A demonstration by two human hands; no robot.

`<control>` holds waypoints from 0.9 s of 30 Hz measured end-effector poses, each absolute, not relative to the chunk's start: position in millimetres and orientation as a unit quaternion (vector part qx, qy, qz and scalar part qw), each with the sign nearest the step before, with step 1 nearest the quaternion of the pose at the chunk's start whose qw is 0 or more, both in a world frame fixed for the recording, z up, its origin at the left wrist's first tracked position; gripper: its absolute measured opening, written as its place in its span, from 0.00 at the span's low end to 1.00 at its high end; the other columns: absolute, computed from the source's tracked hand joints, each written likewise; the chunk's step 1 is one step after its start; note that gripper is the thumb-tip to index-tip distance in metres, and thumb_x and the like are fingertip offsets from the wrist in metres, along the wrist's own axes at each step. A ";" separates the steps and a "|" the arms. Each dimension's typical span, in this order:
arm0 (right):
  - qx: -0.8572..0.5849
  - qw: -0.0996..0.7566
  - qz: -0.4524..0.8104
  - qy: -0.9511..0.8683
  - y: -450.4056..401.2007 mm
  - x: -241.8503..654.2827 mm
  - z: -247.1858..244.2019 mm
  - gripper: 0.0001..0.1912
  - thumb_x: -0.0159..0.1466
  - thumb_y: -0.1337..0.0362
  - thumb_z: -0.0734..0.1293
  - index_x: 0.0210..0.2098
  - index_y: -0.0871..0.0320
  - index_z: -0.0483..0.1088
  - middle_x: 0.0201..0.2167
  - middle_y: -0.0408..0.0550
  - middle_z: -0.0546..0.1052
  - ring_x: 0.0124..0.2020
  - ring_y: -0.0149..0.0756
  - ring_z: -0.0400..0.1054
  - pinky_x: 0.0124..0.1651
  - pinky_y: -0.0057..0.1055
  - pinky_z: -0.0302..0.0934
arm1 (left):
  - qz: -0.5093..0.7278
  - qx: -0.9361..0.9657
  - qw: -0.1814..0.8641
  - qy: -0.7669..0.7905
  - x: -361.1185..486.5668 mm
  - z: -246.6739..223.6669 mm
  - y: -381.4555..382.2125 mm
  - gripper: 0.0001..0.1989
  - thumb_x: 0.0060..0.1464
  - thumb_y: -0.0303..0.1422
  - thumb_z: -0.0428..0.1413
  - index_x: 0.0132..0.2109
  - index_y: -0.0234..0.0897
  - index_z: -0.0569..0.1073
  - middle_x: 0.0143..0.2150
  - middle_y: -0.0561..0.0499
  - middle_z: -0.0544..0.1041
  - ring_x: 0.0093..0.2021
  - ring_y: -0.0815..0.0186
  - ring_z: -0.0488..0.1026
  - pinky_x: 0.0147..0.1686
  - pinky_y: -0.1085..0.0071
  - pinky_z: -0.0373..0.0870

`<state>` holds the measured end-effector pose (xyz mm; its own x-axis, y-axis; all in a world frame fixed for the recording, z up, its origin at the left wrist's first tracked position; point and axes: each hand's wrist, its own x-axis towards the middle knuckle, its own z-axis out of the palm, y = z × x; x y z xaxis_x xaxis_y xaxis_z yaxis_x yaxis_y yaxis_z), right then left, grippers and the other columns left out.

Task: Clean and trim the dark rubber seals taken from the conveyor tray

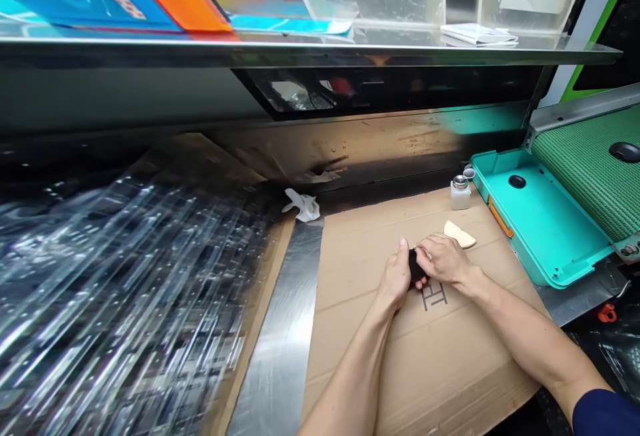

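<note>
Cardboard [360, 249] under black piece [415, 267] (conveyor [585, 159] at right).

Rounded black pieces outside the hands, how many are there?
2: one rounded black piece lies in the turquoise plastic tray, another on the green textured conveyor belt. The left hand and right hand hold a partly hidden black object, not counted. More may be hidden.
</note>
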<state>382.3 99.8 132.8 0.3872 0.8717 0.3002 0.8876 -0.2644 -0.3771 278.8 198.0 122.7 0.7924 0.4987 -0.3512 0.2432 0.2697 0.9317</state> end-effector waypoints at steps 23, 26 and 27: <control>-0.766 0.447 0.001 -0.461 98.5 366.7 132.7 0.07 0.70 0.65 0.63 0.40 0.57 0.74 0.36 0.47 0.73 0.37 0.33 0.69 0.43 0.28 0.64 | 0.161 0.401 0.857 0.282 282.3 124.8 198.4 0.32 0.51 0.63 0.56 0.30 0.34 0.72 0.21 0.52 0.71 0.20 0.70 0.65 0.21 0.74 0.61; -0.778 0.444 -0.017 -0.444 105.9 355.1 130.7 0.08 0.70 0.66 0.61 0.38 0.58 0.72 0.36 0.48 0.74 0.39 0.36 0.69 0.45 0.30 0.64 | 0.177 0.414 0.833 0.321 284.0 118.5 193.2 0.35 0.50 0.67 0.53 0.31 0.34 0.73 0.22 0.53 0.71 0.22 0.69 0.67 0.23 0.73 0.64; -0.774 0.452 -0.019 -0.442 108.0 351.7 130.9 0.09 0.71 0.66 0.61 0.39 0.58 0.72 0.36 0.48 0.75 0.40 0.36 0.69 0.45 0.30 0.64 | 0.190 0.419 0.822 0.335 284.6 116.5 191.6 0.36 0.49 0.67 0.53 0.32 0.34 0.74 0.23 0.52 0.72 0.25 0.68 0.69 0.26 0.73 0.66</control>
